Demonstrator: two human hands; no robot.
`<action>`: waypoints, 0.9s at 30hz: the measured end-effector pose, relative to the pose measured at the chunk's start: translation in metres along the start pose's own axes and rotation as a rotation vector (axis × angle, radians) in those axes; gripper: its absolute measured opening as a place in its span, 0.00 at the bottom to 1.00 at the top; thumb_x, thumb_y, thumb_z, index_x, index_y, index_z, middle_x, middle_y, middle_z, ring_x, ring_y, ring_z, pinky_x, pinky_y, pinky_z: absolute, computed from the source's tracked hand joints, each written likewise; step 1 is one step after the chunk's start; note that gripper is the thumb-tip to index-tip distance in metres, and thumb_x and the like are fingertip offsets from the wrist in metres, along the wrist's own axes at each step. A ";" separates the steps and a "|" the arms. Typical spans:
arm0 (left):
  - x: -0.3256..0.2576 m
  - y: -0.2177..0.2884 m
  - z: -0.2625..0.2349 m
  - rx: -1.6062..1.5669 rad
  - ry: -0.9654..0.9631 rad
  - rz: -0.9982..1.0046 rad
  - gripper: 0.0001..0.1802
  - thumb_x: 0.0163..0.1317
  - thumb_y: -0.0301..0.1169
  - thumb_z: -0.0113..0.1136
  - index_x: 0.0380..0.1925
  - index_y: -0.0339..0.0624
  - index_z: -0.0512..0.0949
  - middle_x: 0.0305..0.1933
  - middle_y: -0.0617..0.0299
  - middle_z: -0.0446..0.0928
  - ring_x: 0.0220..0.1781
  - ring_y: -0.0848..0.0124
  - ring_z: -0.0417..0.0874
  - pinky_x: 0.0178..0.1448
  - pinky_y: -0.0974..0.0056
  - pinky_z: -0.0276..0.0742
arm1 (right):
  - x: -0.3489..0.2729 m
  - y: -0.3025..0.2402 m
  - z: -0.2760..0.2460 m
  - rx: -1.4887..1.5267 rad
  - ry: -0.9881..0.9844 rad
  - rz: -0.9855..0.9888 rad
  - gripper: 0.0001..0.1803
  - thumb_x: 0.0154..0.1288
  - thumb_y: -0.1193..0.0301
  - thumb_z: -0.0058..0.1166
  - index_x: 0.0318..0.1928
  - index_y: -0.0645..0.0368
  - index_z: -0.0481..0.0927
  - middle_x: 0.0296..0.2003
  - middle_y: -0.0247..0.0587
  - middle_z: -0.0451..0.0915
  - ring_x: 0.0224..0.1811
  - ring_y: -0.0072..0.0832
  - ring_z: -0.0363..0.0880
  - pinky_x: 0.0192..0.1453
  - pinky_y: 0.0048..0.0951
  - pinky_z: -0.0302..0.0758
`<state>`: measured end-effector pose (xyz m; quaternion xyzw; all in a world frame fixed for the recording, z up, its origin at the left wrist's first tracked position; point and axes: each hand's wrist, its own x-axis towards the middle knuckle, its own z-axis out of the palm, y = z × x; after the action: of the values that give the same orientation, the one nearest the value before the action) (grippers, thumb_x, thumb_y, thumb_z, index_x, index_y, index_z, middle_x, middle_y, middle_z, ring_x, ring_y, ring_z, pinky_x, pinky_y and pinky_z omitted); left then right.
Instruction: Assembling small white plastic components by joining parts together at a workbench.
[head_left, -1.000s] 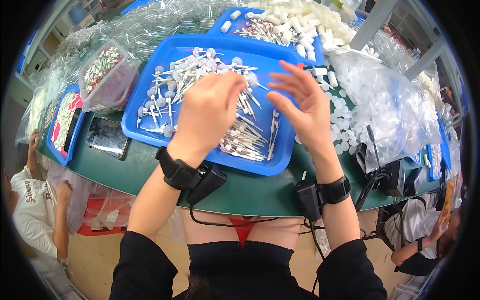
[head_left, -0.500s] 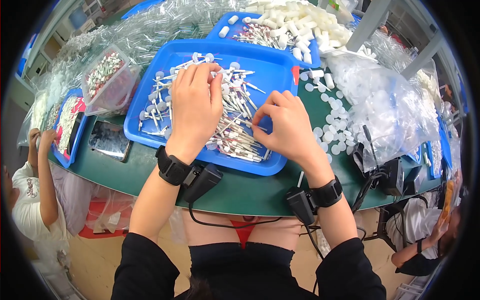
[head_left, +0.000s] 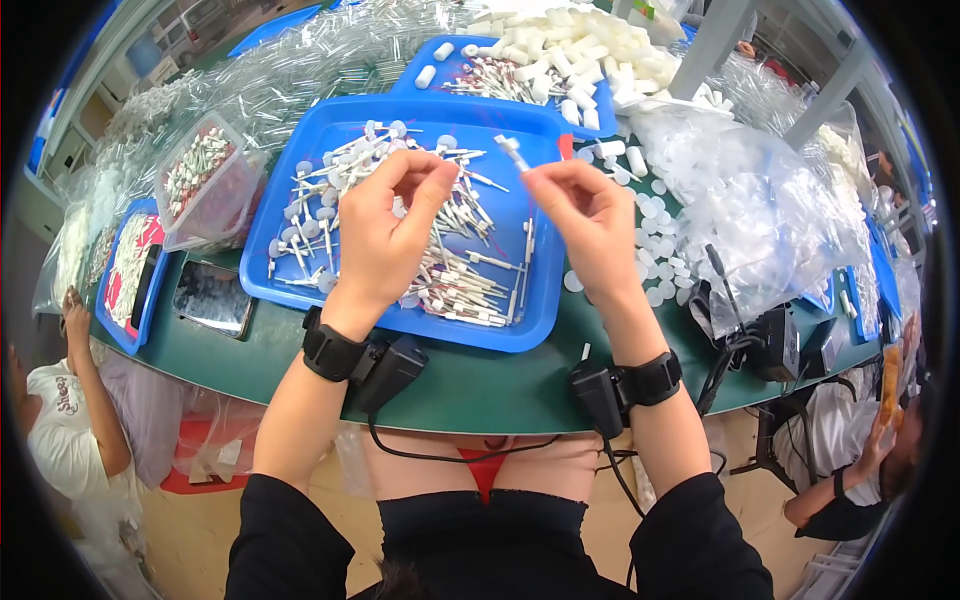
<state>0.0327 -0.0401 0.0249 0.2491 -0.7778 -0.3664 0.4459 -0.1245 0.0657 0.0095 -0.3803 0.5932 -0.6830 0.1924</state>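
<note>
My right hand [head_left: 598, 225] is raised over the right side of a large blue tray [head_left: 545, 255]. Its thumb and fingers pinch a thin white stick-like piece with a small white head [head_left: 512, 152]. My left hand [head_left: 385, 230] hovers above the middle of the tray, thumb and forefinger pressed together; whatever lies between them is hidden or too small to name. Loose white sticks [head_left: 455, 292] are heaped in the near part of the tray. To their left and behind lie similar sticks fitted with round translucent discs [head_left: 310, 228].
A clear plastic box [head_left: 205, 210] of sticks and a phone [head_left: 213, 298] sit left of the tray. White cylinders [head_left: 600, 45] are piled at the back. Loose translucent discs [head_left: 655, 235] and a plastic bag [head_left: 750, 190] lie to the right. Co-workers [head_left: 75, 415] sit at both sides.
My right hand has risen from the sticks toward the tray's far right, now with a white piece in its fingers. My left hand has shifted slightly nearer, its fingers pinched. The view has moved slightly.
</note>
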 end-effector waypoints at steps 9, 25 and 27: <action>0.003 -0.004 0.000 -0.372 -0.131 0.111 0.09 0.67 0.24 0.51 0.41 0.33 0.80 0.35 0.58 0.82 0.39 0.76 0.81 0.46 0.73 0.75 | 0.016 -0.012 -0.037 -0.498 -0.002 -0.158 0.07 0.54 0.70 0.62 0.34 0.57 0.85 0.25 0.30 0.79 0.22 0.16 0.63 0.25 0.22 0.62; -0.008 -0.007 0.014 -0.045 -0.247 0.218 0.03 0.63 0.26 0.57 0.35 0.38 0.77 0.27 0.58 0.76 0.23 0.70 0.74 0.28 0.69 0.69 | 0.015 -0.019 -0.039 0.153 -0.130 -0.068 0.12 0.60 0.79 0.58 0.46 0.67 0.78 0.38 0.39 0.82 0.42 0.23 0.81 0.44 0.19 0.75; -0.010 -0.006 0.022 -0.068 -0.242 0.218 0.04 0.62 0.26 0.57 0.34 0.38 0.77 0.27 0.59 0.76 0.24 0.70 0.73 0.29 0.68 0.69 | 0.009 -0.011 -0.027 0.226 -0.186 -0.092 0.10 0.59 0.77 0.62 0.41 0.64 0.78 0.35 0.37 0.81 0.39 0.21 0.81 0.44 0.19 0.76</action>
<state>0.0189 -0.0288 0.0078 0.1018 -0.8353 -0.3693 0.3942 -0.1480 0.0793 0.0220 -0.4447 0.4742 -0.7152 0.2567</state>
